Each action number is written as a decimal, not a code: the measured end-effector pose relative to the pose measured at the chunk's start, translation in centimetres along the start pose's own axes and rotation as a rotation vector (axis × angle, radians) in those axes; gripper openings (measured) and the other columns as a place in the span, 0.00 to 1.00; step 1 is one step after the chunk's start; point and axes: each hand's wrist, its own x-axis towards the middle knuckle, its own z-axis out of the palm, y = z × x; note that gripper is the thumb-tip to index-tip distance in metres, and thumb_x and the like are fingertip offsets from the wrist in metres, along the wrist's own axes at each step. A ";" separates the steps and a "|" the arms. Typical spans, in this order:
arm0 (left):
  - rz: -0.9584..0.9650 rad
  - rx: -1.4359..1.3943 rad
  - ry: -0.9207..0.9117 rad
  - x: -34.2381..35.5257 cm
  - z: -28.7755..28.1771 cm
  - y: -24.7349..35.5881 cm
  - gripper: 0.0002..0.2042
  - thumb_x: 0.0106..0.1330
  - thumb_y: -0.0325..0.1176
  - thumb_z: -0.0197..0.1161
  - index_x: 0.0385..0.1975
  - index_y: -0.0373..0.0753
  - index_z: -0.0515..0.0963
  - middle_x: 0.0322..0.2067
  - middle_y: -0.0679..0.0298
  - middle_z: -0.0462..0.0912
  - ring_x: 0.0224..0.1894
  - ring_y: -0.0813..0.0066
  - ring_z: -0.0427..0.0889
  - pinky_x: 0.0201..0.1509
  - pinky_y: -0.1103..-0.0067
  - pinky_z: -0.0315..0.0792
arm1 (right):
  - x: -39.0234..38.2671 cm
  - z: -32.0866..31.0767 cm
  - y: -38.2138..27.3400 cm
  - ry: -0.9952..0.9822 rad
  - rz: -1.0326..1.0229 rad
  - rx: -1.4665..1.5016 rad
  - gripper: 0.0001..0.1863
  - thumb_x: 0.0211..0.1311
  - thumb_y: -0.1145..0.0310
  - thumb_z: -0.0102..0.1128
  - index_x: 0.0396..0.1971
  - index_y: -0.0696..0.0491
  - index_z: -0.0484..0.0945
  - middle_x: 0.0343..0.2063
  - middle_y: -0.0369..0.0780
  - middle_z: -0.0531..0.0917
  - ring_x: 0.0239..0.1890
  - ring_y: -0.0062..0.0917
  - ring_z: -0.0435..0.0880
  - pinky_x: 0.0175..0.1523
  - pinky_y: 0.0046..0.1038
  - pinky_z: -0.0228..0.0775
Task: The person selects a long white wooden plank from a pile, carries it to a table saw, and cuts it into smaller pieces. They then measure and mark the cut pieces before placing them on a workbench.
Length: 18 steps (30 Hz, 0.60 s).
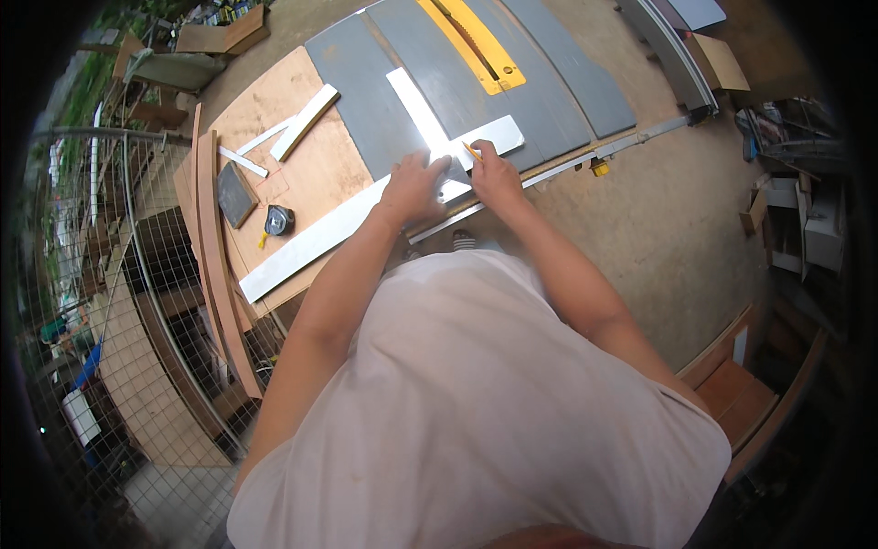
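Observation:
A long white strip of board point(315, 236) lies aslant along the near edge of the table. Across it sits a square, its bright straight blade point(413, 102) pointing away from me over the grey table top. My left hand point(413, 190) is closed over the strip and the near part of the square, pressing them down; its lower edge is blurred. In my right hand point(497, 176) a yellow pencil point(472, 152) is pinched, its tip beside the blade on the strip. Glare hides where blade and strip meet.
The grey saw table has a yellow slotted insert point(471, 46) at the far side. Left, on a plywood panel point(274, 101), lie a tape measure point(279, 220), a dark block point(237, 195) and white offcuts point(305, 122). A metal rail point(631, 137) runs along the near right edge; wire mesh point(155, 302) stands left.

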 end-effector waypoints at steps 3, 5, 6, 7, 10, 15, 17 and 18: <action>-0.004 -0.002 0.006 -0.2 -0.2 0.2 0.45 0.40 0.39 0.76 0.65 0.55 0.66 0.64 0.45 0.63 0.65 0.44 0.65 0.66 0.53 0.63 | -0.2 -0.4 -0.4 -0.042 0.051 -0.020 0.17 0.66 0.65 0.49 0.54 0.48 0.68 0.31 0.56 0.83 0.37 0.56 0.82 0.44 0.54 0.71; -0.007 0.000 0.001 -0.2 -0.3 0.2 0.45 0.40 0.39 0.76 0.65 0.55 0.66 0.64 0.45 0.63 0.65 0.44 0.66 0.65 0.52 0.63 | 0.0 0.0 -0.1 -0.044 0.031 -0.026 0.17 0.66 0.65 0.49 0.54 0.47 0.68 0.31 0.56 0.83 0.37 0.56 0.82 0.43 0.54 0.70; -0.009 0.003 -0.005 -0.1 -0.3 0.3 0.44 0.40 0.39 0.76 0.65 0.55 0.66 0.64 0.45 0.63 0.64 0.44 0.66 0.65 0.52 0.64 | 0.1 0.1 0.0 -0.044 0.021 -0.030 0.17 0.66 0.65 0.49 0.54 0.47 0.68 0.31 0.56 0.83 0.36 0.56 0.82 0.43 0.55 0.70; -0.011 0.006 -0.010 -0.1 -0.3 0.3 0.44 0.40 0.39 0.76 0.65 0.55 0.66 0.64 0.45 0.63 0.64 0.44 0.66 0.64 0.51 0.64 | 0.1 0.2 -0.1 -0.038 0.011 -0.024 0.17 0.66 0.65 0.49 0.53 0.47 0.68 0.31 0.56 0.83 0.36 0.56 0.82 0.43 0.55 0.70; -0.017 0.014 -0.024 0.0 -0.4 0.3 0.44 0.40 0.39 0.76 0.65 0.56 0.67 0.64 0.46 0.64 0.64 0.44 0.66 0.64 0.51 0.64 | 0.2 0.1 -0.3 -0.024 -0.009 -0.014 0.16 0.66 0.65 0.50 0.53 0.48 0.68 0.30 0.56 0.83 0.37 0.56 0.82 0.44 0.55 0.70; -0.019 0.018 -0.030 0.0 -0.6 0.3 0.45 0.39 0.40 0.77 0.65 0.56 0.67 0.63 0.46 0.64 0.64 0.44 0.66 0.64 0.52 0.64 | 0.4 0.0 -0.5 -0.024 -0.015 -0.013 0.16 0.66 0.65 0.50 0.53 0.48 0.68 0.30 0.56 0.83 0.37 0.55 0.82 0.44 0.54 0.71; -0.019 0.017 -0.029 0.0 -0.6 0.3 0.45 0.39 0.40 0.77 0.65 0.56 0.67 0.63 0.46 0.64 0.64 0.44 0.66 0.64 0.52 0.64 | 0.5 0.4 -0.2 0.008 -0.019 0.013 0.16 0.65 0.65 0.49 0.52 0.47 0.70 0.30 0.56 0.83 0.36 0.56 0.82 0.44 0.54 0.71; -0.020 0.015 -0.030 0.0 -0.6 0.4 0.45 0.39 0.40 0.77 0.65 0.56 0.67 0.63 0.46 0.64 0.65 0.44 0.66 0.64 0.52 0.64 | 0.6 0.6 -0.1 0.024 -0.022 0.027 0.16 0.64 0.65 0.49 0.52 0.46 0.71 0.30 0.56 0.82 0.35 0.57 0.81 0.43 0.54 0.71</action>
